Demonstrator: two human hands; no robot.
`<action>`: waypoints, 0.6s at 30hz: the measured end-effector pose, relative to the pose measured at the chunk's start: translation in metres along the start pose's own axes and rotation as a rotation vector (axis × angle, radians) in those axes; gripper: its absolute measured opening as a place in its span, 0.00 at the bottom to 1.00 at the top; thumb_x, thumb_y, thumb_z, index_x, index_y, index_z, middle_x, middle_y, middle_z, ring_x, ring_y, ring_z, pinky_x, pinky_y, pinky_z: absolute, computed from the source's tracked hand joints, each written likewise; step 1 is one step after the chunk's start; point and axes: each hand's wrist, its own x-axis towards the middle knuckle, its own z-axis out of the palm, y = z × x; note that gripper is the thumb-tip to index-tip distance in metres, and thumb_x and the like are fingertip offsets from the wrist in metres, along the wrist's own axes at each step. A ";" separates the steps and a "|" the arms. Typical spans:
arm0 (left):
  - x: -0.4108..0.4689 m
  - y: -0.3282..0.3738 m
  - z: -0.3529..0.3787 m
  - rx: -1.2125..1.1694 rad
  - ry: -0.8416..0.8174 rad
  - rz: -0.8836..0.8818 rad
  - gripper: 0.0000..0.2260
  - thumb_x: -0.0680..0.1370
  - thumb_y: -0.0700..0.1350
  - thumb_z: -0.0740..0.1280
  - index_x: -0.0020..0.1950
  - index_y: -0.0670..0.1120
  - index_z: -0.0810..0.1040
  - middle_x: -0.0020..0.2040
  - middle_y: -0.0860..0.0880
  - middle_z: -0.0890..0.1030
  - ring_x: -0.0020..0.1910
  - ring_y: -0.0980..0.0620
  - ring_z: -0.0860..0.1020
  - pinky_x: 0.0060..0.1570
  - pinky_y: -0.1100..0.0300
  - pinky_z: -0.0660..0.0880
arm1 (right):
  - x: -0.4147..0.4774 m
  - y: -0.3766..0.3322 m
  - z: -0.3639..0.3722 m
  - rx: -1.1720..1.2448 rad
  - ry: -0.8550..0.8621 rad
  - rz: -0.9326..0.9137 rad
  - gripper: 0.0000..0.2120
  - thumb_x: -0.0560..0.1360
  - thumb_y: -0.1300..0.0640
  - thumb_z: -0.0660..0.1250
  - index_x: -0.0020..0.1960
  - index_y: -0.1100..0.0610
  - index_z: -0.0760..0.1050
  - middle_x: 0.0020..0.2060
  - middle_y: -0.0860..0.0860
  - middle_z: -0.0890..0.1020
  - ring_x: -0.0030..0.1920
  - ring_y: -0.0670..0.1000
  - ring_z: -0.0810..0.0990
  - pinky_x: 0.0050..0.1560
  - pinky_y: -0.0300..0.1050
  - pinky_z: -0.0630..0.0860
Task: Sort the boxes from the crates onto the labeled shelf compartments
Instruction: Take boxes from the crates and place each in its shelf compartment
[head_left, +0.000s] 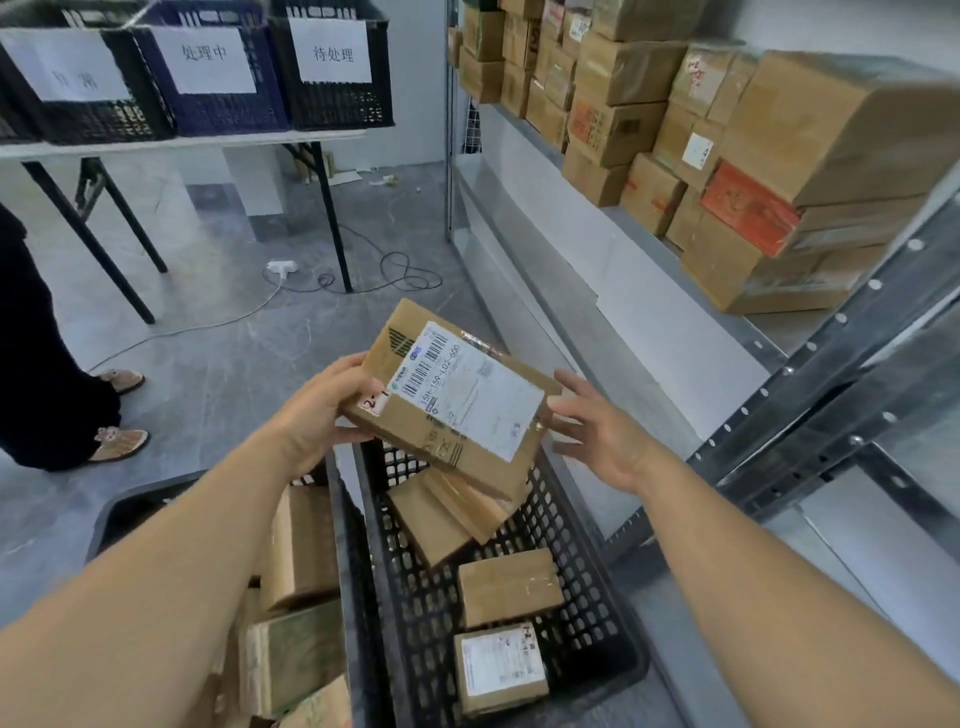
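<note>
**Box lifted over crate, label up, for reading**

Obs.: One box (457, 395) is held in the air above the far end of the near-right crate (587, 566), clear of the boxes left inside it (509, 587).

The left hand (317, 410) grips the box's left end, thumb on top and fingers curled underneath. It carries the weight alone.

The right hand (597, 431) is open with fingers straight and spread, at the box's right edge. I cannot tell whether it makes firm contact.

Orientation: The broad face is up and tipped toward the camera, so the shipping label (467, 389) and the small "2-1" sticker (375, 402) at the left corner are readable. The long axis runs left to right, with the right end slightly nearer. The far edge sits higher than the near one.

Judgement: The tilt probably serves to read the sticker code before a compartment is chosen. The open right hand looks ready to steady the box or take its free end.

The shelf (649, 249) stands to the right, with stacked cartons (779, 156) at its far side and bare metal nearer. No compartment labels are legible from here.
</note>
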 end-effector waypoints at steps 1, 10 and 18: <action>0.001 0.005 0.001 0.051 -0.058 0.016 0.32 0.56 0.55 0.68 0.60 0.53 0.76 0.47 0.49 0.83 0.49 0.50 0.78 0.49 0.51 0.75 | -0.006 -0.008 -0.005 -0.053 -0.028 -0.009 0.43 0.57 0.48 0.75 0.71 0.43 0.65 0.61 0.49 0.76 0.64 0.50 0.72 0.61 0.48 0.70; 0.007 0.035 0.048 0.179 -0.300 0.109 0.34 0.58 0.58 0.69 0.66 0.57 0.73 0.59 0.52 0.80 0.58 0.50 0.77 0.50 0.55 0.73 | -0.066 -0.020 -0.012 -0.287 -0.163 0.025 0.36 0.57 0.52 0.72 0.65 0.41 0.71 0.57 0.56 0.82 0.58 0.61 0.78 0.57 0.56 0.75; 0.000 0.014 0.122 0.029 -0.514 0.029 0.51 0.56 0.63 0.78 0.75 0.60 0.57 0.61 0.53 0.80 0.62 0.49 0.76 0.64 0.42 0.70 | -0.113 -0.004 -0.040 0.140 0.257 -0.250 0.39 0.55 0.52 0.74 0.65 0.45 0.69 0.57 0.54 0.82 0.53 0.56 0.81 0.52 0.57 0.78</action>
